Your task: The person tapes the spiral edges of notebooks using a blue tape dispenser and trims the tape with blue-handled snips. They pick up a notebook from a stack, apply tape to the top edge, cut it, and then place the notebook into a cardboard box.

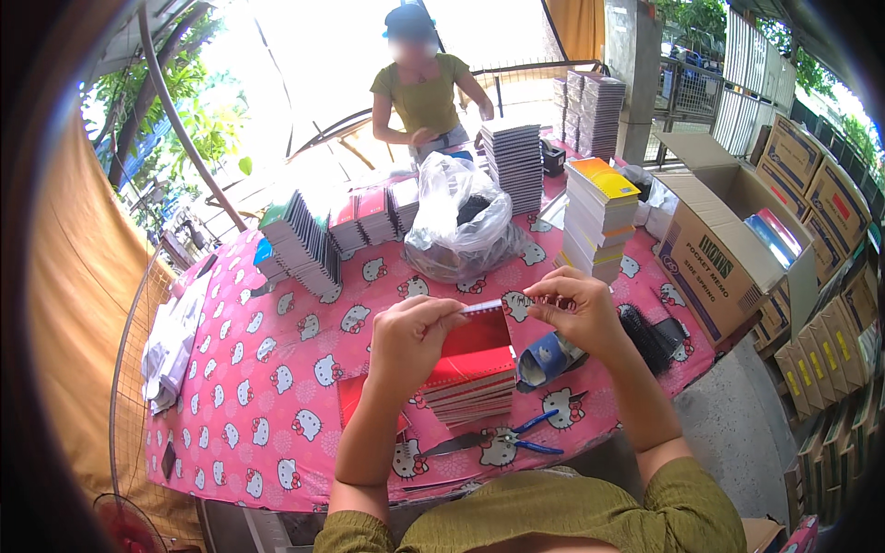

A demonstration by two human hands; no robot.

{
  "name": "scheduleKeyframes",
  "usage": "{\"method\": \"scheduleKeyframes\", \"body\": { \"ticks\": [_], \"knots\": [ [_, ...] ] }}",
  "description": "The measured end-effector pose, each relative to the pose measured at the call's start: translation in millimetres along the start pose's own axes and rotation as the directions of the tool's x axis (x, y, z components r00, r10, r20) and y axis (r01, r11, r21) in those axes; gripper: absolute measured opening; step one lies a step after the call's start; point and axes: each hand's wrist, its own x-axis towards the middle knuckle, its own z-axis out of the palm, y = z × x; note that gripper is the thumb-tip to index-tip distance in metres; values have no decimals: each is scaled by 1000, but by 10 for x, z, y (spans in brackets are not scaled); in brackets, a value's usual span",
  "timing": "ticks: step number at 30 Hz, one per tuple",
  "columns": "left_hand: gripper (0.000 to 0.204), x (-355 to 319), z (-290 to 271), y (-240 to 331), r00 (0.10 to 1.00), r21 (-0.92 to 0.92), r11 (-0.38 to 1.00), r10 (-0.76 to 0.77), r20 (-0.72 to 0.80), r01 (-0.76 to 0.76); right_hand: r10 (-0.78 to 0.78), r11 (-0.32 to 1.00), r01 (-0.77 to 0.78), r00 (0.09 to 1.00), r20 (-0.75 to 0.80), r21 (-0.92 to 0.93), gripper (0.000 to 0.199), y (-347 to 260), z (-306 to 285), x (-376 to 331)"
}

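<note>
orange curtain point(83, 304), probably a fan point(127, 527)

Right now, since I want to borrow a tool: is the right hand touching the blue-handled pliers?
Apart. The head view shows the right hand raised, while the blue-handled pliers lie lower in the picture, with pink tablecloth showing between.

strong daylight floods the open far side of a sheltered workspace, where a tan-orange curtain point(78, 313) hangs along the left and a matching drape point(579, 32) falls beside a grey concrete pillar point(636, 78). green foliage point(198, 138) shows beyond a slanting metal pole point(166, 101). at right, a dark metal gate point(690, 92) adjoins pale upright panels point(749, 60). a bench point(240, 452) draped in pink cat-print cloth point(221, 396) stands over a grey floor point(742, 429), with a round fan point(129, 527) at lower left.
</note>
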Motion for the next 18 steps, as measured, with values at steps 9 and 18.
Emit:
{"method": "scheduleKeyframes", "body": {
  "ticks": [9, 18],
  "knots": [
    [14, -64, 46, 26, 989, 153, 979, 144, -27, -139, -101, 995, 100, 988, 116, 9, 16, -200, -8, 115],
    [14, -141, 108, 81, 983, 301, 945, 161, -88, -128, 203, 972, -235, 881, 427, 24, 20, -318, -89, 180]
  ]
}}
